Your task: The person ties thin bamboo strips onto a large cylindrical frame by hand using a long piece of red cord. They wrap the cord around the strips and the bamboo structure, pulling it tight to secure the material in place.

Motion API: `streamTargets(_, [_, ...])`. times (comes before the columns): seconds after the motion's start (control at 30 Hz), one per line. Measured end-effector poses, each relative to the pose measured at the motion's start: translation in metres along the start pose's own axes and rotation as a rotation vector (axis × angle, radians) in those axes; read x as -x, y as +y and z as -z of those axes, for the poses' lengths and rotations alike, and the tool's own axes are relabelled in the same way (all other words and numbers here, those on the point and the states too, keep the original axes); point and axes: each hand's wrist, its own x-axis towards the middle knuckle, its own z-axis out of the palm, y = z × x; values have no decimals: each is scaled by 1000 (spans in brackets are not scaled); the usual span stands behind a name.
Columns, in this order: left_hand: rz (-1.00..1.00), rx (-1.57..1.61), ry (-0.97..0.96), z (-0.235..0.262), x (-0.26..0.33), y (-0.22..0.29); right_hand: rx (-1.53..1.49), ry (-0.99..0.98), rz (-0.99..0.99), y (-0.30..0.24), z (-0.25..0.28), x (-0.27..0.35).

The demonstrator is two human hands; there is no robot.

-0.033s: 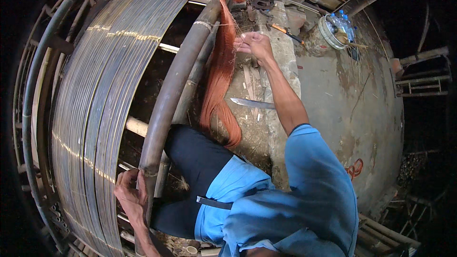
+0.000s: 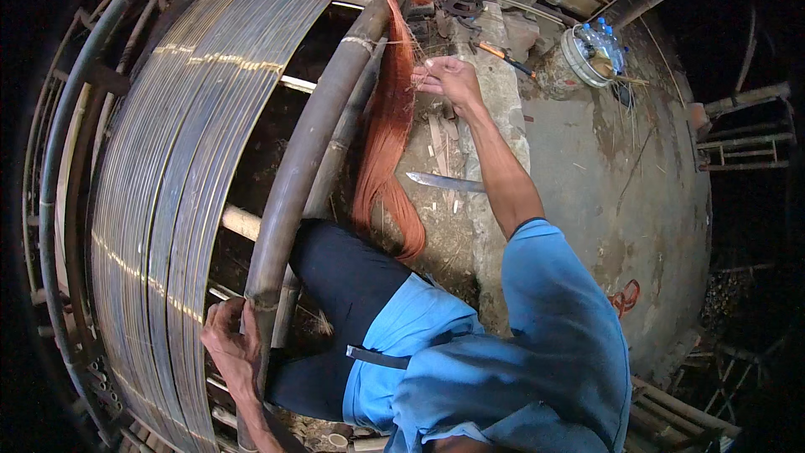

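Observation:
At the top middle, my right hand is closed in a pinch at the edge of a long hank of orange strands, with fine loose fibres at its fingertips. The hank hangs from above beside a thick bamboo pole and spreads toward the ground near my knee. Lower left, my left hand has its fingers curled at the near side of a panel of narrow bamboo slats. Its thumb lies against the thick pole's lower end; what its fingers grip is hidden. Pale bindings cross the slats in rows.
A long knife blade lies below my right forearm, its handle hidden. Beyond are an orange-and-black tool, a white bucket with plastic bottles, and a dark metal object. Red cord lies on the concrete floor at right.

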Motion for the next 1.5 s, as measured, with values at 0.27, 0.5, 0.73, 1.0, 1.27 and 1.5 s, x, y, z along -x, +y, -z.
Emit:
streamTargets(0.27, [29, 25, -30, -3, 6, 6, 52, 40, -35, 5, 10, 4])
streamTargets(0.5, [138, 145, -30, -12, 1, 25, 195, -77, 245, -48, -37, 83])
streamTargets(0.73, [141, 931, -162, -46, -45, 92, 414, -506, 718, -75, -174, 234])
streamTargets(1.0, [237, 1625, -117, 8, -64, 90, 714, -495, 930, -55, -152, 242])
streamTargets(1.27, [-143, 1810, 11, 85, -75, -17, 688, -539, 693, -75, -95, 194])
streamTargets(1.5, [-143, 1681, -98, 46, -67, 73, 476, -820, 585, -98, -155, 231])
